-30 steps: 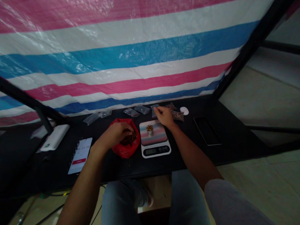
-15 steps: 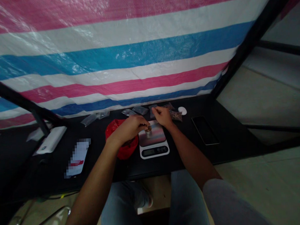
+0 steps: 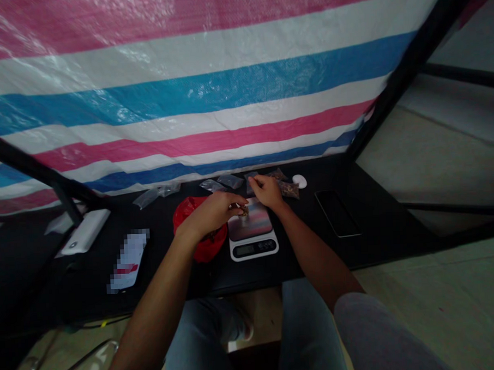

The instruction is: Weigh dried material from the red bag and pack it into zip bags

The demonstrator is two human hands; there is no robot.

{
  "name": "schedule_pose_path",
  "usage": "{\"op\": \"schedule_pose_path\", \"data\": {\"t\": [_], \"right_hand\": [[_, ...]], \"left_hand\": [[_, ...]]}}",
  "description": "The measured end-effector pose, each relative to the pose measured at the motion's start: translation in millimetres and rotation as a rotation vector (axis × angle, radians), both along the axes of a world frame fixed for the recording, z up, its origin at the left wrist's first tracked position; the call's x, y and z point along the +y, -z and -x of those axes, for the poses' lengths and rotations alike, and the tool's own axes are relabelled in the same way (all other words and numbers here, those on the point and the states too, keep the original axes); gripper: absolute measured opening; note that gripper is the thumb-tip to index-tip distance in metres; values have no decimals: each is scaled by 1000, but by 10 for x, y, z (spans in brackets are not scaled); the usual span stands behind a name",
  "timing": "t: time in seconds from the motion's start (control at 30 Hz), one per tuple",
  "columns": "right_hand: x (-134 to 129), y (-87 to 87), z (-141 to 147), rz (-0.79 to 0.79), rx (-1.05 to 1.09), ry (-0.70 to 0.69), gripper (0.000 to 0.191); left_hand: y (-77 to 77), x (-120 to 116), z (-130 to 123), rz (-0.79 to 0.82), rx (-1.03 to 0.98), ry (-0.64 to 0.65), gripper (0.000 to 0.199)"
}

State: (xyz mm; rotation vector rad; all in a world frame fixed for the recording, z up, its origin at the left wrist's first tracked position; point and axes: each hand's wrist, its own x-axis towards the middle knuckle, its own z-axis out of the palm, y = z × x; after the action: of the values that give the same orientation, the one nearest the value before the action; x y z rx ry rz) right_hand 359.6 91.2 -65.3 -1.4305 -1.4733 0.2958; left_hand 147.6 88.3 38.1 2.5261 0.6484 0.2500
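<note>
Over the kitchen scale (image 3: 251,234), my left hand (image 3: 217,212) is closed in a pinch. A small brownish-gold clump (image 3: 244,211) shows at its fingertips, just above or touching the metal plate; its kind is too small to make out. The wrist passes over a red plastic bag (image 3: 186,209) that stands open, with dark contents partly hidden under my arm. My right hand (image 3: 267,191) is curled closed at the scale's back right corner, beside a clear plastic bag (image 3: 251,176). What its fingers hold, if anything, is hidden.
Several clear bags (image 3: 230,181) lie along the back, with a bag of brown pieces (image 3: 288,190) and a white round object (image 3: 300,181) at right. A dark phone (image 3: 337,214) lies right; a lit phone (image 3: 129,261) and white box (image 3: 85,232) lie left. Striped sheeting (image 3: 210,99) hangs behind.
My left fingers have shifted slightly at the brownish-gold clump above the scale. My right hand stays nearly in place. The view has tilted a little.
</note>
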Motion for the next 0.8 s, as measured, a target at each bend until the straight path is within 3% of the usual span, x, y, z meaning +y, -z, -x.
{"op": "schedule_pose_path", "data": {"t": [0.23, 0.5, 0.8], "right_hand": [[7, 6, 0, -8, -11, -2, 44], [39, 52, -1, -20, -31, 2, 47], [43, 69, -2, -25, -7, -12, 44]], "left_hand": [[27, 1, 22, -63, -26, -51, 23], [-42, -44, 22, -61, -4, -86, 25], [15, -34, 113, 53, -59, -69, 30]]}}
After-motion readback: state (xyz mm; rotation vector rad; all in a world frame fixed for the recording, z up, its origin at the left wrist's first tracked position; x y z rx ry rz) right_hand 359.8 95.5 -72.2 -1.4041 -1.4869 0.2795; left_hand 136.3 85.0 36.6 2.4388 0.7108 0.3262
